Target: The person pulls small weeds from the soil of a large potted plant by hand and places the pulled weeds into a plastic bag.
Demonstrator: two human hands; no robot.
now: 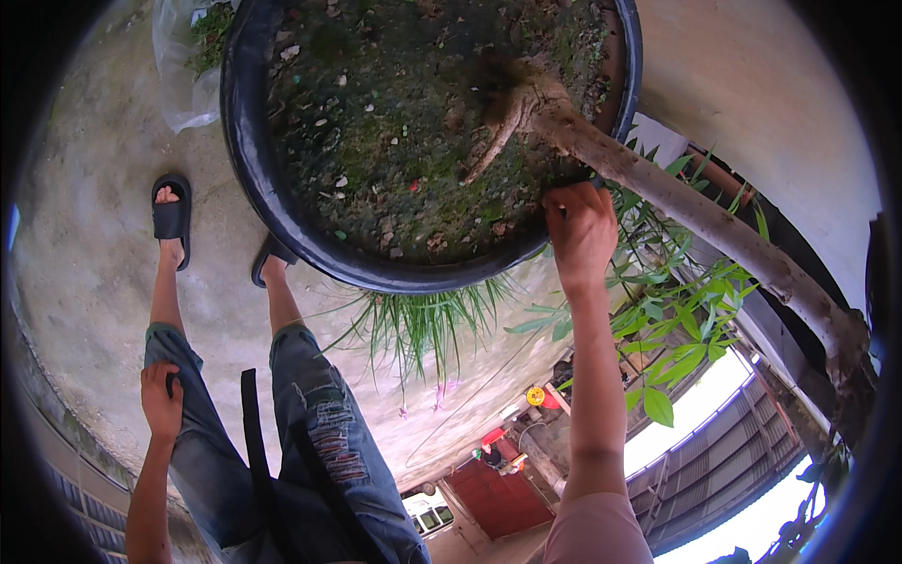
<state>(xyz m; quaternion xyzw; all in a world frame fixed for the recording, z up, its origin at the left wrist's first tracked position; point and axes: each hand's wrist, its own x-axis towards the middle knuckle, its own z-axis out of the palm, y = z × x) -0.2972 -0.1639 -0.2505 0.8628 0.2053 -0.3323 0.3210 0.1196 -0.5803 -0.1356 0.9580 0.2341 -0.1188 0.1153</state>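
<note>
A wide black plant pot (246, 141) full of dark, mossy soil (376, 150) stands before me. Over its right rim reaches my right hand (581, 230), fingers curled together at the soil's edge; whatever they pinch is hidden. Just above that hand, a thick bare tree trunk (648, 176) grows from the soil and leans to the right. My left hand (163, 399) hangs low by my left knee, its fingers closed around a small dark thing (171, 383) too little shown to name.
Beyond the pot's left side lies a clear plastic bag (183, 89) with green plants. Grassy leaves with pink flowers (437, 324) stick out below the rim. A leafy bush (672, 329) grows beside my right forearm. My sandals (172, 226) are on the concrete floor (85, 282).
</note>
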